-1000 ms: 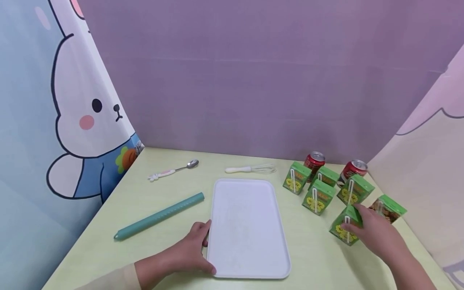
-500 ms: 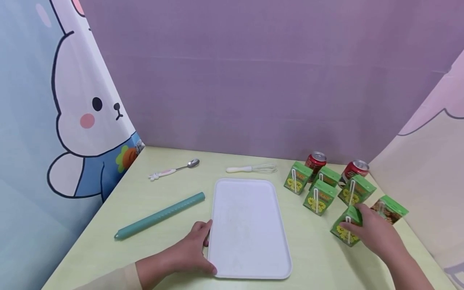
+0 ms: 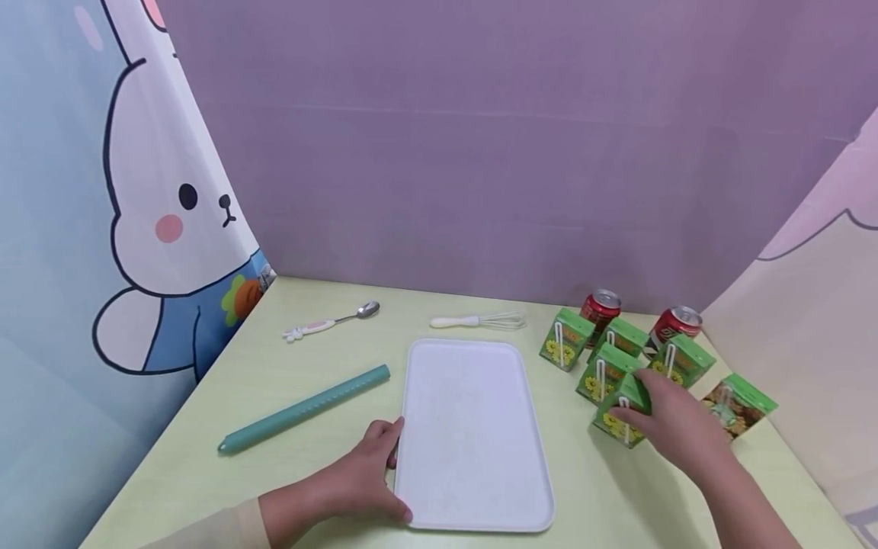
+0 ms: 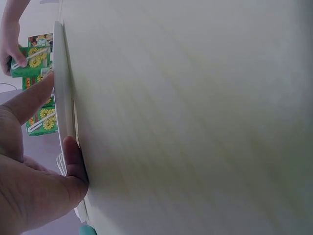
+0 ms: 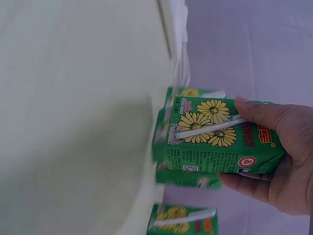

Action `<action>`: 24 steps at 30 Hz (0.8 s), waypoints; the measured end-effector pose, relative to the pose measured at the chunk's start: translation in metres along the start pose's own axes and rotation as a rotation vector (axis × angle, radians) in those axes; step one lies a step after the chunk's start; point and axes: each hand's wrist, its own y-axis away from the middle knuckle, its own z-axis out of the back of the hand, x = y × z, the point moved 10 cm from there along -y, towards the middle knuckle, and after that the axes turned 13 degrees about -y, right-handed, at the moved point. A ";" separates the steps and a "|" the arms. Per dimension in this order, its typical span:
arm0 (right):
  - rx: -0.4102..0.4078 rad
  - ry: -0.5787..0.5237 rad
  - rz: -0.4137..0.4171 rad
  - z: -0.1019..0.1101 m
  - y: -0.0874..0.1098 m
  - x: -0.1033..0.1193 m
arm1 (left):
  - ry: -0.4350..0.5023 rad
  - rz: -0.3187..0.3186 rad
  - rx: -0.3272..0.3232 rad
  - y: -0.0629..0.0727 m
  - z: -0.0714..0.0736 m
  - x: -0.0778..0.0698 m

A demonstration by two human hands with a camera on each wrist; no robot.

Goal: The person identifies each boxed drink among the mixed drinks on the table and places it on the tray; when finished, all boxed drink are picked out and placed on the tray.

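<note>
My right hand (image 3: 679, 427) grips a green drink carton (image 3: 615, 428), thumb on one side and fingers on the other. Yellow flowers and a white straw show on the carton's face in the right wrist view, and it stands close over the table. More green cartons (image 3: 561, 341) are grouped behind it, and one (image 3: 741, 404) with a brown picture side is partly hidden by my right hand. My left hand (image 3: 363, 476) holds the left edge of a white rectangular tray (image 3: 473, 435), thumb at the near corner and fingers farther up the side.
Two red cans (image 3: 602, 308) are behind the cartons, against the purple backdrop. A whisk (image 3: 476, 321) lies beyond the tray. To the left are a spoon (image 3: 332, 322) with a rabbit handle and a long teal stick (image 3: 305, 409).
My right hand has carried the drink carton to the left and slightly away from me, in front of the other cartons. My left hand stays at the tray's edge.
</note>
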 end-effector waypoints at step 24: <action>-0.037 -0.089 0.312 -0.044 -0.072 0.147 | 0.007 0.025 0.012 0.000 -0.002 0.005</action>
